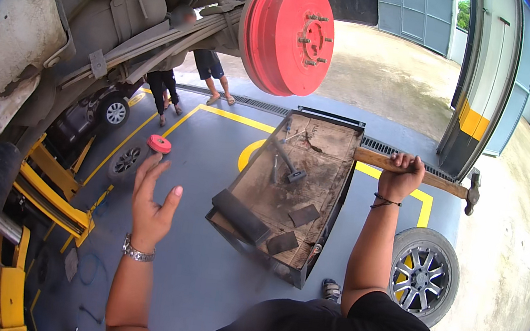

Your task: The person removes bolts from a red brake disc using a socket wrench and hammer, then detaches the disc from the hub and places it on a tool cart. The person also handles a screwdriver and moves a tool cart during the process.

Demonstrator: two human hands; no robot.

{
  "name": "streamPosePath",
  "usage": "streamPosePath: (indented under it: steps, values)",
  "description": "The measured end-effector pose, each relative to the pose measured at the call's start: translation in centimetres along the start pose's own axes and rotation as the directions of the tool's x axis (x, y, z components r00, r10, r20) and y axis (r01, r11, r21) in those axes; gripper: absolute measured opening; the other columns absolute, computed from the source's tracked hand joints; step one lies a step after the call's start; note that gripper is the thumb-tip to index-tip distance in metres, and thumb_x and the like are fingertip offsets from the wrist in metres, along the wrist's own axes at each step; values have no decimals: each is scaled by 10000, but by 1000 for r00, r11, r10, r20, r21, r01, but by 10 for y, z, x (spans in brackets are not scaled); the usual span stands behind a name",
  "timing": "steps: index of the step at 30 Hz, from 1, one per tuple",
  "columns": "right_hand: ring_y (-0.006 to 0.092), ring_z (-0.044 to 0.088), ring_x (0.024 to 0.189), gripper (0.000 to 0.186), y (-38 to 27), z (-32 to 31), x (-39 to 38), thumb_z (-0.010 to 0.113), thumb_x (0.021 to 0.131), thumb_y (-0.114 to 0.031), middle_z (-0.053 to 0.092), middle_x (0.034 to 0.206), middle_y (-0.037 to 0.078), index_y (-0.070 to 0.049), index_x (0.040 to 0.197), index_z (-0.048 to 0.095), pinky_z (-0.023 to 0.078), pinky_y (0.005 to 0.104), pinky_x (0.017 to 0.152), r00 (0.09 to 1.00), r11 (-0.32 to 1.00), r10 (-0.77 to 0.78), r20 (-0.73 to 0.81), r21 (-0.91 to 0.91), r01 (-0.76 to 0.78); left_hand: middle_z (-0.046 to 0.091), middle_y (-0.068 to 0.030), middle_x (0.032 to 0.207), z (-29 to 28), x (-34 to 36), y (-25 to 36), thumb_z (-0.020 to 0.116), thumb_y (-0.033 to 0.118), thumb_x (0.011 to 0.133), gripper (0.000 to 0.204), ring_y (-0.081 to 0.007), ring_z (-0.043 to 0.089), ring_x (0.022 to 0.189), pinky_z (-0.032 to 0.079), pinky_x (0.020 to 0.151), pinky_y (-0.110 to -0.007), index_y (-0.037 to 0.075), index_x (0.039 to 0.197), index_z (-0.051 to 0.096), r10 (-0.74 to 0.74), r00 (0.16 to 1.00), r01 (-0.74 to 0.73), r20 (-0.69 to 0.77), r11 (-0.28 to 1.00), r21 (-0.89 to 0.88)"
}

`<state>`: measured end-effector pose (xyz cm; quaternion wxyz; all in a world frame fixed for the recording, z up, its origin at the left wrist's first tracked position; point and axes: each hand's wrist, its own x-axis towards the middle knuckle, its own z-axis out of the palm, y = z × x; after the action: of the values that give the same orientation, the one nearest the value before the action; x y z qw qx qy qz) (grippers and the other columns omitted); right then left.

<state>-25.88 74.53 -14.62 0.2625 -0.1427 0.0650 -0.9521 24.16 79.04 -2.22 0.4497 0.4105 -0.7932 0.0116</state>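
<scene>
My right hand is wrapped round the wooden handle of a ball-peen hammer, its metal head out to the right. My left hand is raised on the left, fingers apart, touching nothing. Ahead and above hangs a red-painted brake drum with wheel studs round its hub, still apart from both hands and the hammer. Between my arms stands a metal tool cart, its worn top bearing a second hammer, a long dark block and dark flat pads.
A wheel lies on the floor at right. On the left are yellow lift arms, another wheel and a second red drum. Leaf springs run behind the hanging drum. Two people stand beyond. A pillar rises at right.
</scene>
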Motion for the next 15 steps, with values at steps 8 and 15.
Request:
streamPosePath:
  steps: [8,15]
  values:
    - [197,457,533,212,137,16,-60,549,947,-187,411,606,15,-113,775,449,426,366,583,930,930,320,-182,-125,-344,609,-192,1328,62,14,85,774,245,873,392,-371,605,1195,485,1023,-448,22,1183,685,254,928,-220,274,964,-150]
    - [168,454,595,216,-8,-21,-5,555,968,-194,427,648,13,-115,786,470,432,355,668,972,971,226,66,-95,-219,686,-170,1216,53,-90,14,772,220,864,347,-343,666,1117,526,964,-412,20,1141,712,-79,910,152,407,977,-150]
